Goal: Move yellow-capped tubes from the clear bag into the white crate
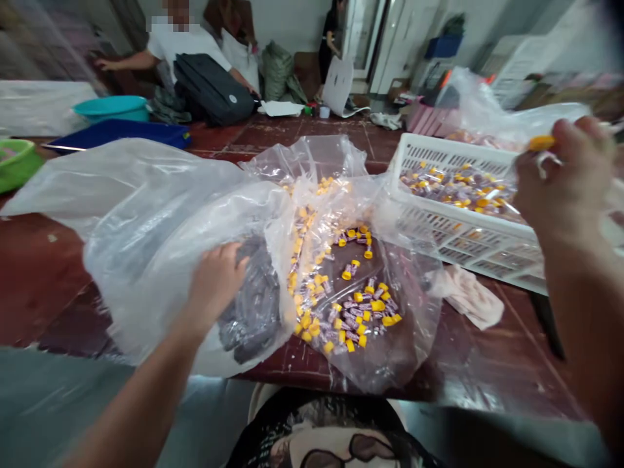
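Note:
My left hand (217,283) is over a pile of dark grey pieces (256,305) in the mouth of a large clear plastic bag (160,260); its fingers are slightly blurred, thumb apart. Raised at the right, my right hand (568,169) pinches a small yellow-capped piece (541,142), its lower part mostly hidden by the fingers. Between the hands lies a second clear bag (409,338), holding many small purple-patterned pieces with yellow caps (355,318). A white slotted basket (468,240), near my right hand, contains more such pieces under clear plastic.
A crumpled pale cloth (470,296) lies on the dark red table (517,351) by the basket. Toward the back left are a blue tray (121,135), a turquoise basin (112,108) and a green bowl (19,166). Beyond the table, a person stands near a dark backpack (212,91).

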Action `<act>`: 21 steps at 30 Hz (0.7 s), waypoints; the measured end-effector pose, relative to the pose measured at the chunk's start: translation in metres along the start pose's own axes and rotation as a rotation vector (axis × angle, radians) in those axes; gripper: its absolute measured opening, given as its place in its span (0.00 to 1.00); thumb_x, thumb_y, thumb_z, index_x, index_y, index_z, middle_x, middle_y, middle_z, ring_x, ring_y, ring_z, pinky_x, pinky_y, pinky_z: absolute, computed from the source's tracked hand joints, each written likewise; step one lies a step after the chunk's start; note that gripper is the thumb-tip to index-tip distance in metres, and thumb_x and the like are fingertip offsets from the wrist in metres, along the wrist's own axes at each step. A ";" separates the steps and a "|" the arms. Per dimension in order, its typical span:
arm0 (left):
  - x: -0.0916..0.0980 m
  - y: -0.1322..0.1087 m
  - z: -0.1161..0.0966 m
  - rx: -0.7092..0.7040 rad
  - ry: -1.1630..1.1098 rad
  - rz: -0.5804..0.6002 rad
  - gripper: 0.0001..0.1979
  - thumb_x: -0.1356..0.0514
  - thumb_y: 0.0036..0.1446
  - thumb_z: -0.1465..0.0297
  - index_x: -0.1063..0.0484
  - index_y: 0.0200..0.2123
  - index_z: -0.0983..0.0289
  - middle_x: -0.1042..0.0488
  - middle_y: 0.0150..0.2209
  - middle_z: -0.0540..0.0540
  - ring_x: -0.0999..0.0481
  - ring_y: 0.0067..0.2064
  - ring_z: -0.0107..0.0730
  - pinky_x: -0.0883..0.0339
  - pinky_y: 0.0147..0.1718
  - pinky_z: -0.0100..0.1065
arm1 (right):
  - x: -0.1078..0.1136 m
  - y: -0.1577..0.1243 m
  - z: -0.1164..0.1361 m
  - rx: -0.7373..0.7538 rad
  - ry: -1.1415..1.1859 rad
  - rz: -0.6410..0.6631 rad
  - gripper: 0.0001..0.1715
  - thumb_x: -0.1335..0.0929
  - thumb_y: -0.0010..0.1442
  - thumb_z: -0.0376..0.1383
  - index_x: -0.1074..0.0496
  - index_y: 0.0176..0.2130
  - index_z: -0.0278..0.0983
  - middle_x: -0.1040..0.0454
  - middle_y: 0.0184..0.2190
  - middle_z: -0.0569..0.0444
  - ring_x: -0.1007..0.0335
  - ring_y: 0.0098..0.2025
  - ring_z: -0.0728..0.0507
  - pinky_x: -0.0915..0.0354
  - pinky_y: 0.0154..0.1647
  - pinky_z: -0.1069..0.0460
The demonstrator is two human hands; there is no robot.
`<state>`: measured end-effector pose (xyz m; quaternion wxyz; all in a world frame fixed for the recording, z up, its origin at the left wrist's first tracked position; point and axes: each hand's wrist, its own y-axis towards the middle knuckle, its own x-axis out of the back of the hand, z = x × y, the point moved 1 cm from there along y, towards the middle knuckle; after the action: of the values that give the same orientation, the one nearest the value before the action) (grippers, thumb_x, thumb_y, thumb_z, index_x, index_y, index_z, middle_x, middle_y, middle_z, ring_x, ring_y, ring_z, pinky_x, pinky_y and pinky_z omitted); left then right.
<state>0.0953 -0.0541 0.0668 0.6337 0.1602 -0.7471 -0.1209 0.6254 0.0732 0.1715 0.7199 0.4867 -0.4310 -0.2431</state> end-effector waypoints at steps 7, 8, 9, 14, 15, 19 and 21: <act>-0.046 -0.012 0.035 -0.024 0.158 0.213 0.21 0.51 0.64 0.65 0.25 0.50 0.71 0.23 0.47 0.72 0.25 0.53 0.60 0.36 0.57 0.53 | -0.076 -0.073 0.085 -0.063 0.096 0.689 0.16 0.35 0.69 0.37 0.20 0.48 0.38 0.20 0.48 0.45 0.23 0.50 0.39 0.31 0.58 0.43; -0.043 -0.015 0.031 -0.003 0.119 0.155 0.22 0.51 0.64 0.64 0.26 0.51 0.71 0.24 0.48 0.71 0.25 0.54 0.59 0.36 0.57 0.53 | -0.095 -0.091 0.103 -0.115 0.111 0.823 0.14 0.35 0.68 0.36 0.19 0.45 0.37 0.19 0.47 0.46 0.23 0.48 0.40 0.31 0.57 0.44; -0.038 -0.019 0.026 0.022 0.051 0.099 0.23 0.51 0.64 0.63 0.27 0.52 0.70 0.25 0.49 0.70 0.25 0.53 0.57 0.34 0.56 0.51 | -0.112 -0.106 0.116 -0.155 0.120 0.915 0.13 0.34 0.67 0.34 0.19 0.43 0.37 0.19 0.45 0.46 0.22 0.47 0.40 0.31 0.55 0.46; -0.014 -0.048 -0.012 0.067 -0.504 0.096 0.22 0.46 0.65 0.55 0.32 0.56 0.62 0.26 0.51 0.62 0.24 0.50 0.45 0.28 0.48 0.42 | -0.146 -0.140 0.121 -0.254 0.179 1.016 0.06 0.30 0.61 0.33 0.20 0.36 0.36 0.18 0.39 0.48 0.23 0.42 0.43 0.32 0.46 0.52; -0.014 -0.055 -0.020 0.084 -0.609 0.146 0.21 0.46 0.66 0.55 0.32 0.56 0.61 0.26 0.51 0.61 0.24 0.51 0.44 0.29 0.49 0.42 | -0.145 -0.141 0.117 -0.267 0.198 1.015 0.06 0.30 0.61 0.34 0.20 0.36 0.35 0.18 0.39 0.48 0.24 0.42 0.43 0.32 0.45 0.52; -0.023 -0.068 -0.050 0.154 -0.958 0.295 0.18 0.49 0.69 0.58 0.33 0.55 0.60 0.25 0.47 0.56 0.25 0.43 0.37 0.31 0.48 0.40 | -0.133 -0.139 0.105 -0.319 0.274 1.006 0.16 0.35 0.68 0.42 0.23 0.44 0.35 0.19 0.38 0.49 0.24 0.37 0.45 0.32 0.39 0.52; -0.028 -0.066 -0.063 0.175 -1.088 0.310 0.17 0.49 0.69 0.59 0.32 0.53 0.61 0.26 0.43 0.55 0.27 0.39 0.34 0.31 0.43 0.37 | -0.131 -0.140 0.102 -0.347 0.275 1.009 0.19 0.36 0.69 0.45 0.23 0.43 0.34 0.20 0.34 0.51 0.25 0.34 0.45 0.33 0.36 0.52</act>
<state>0.1674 -0.1025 0.0267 0.1526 0.0154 -0.9877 -0.0292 0.4803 0.0667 0.0091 0.8663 0.1213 -0.4666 0.1305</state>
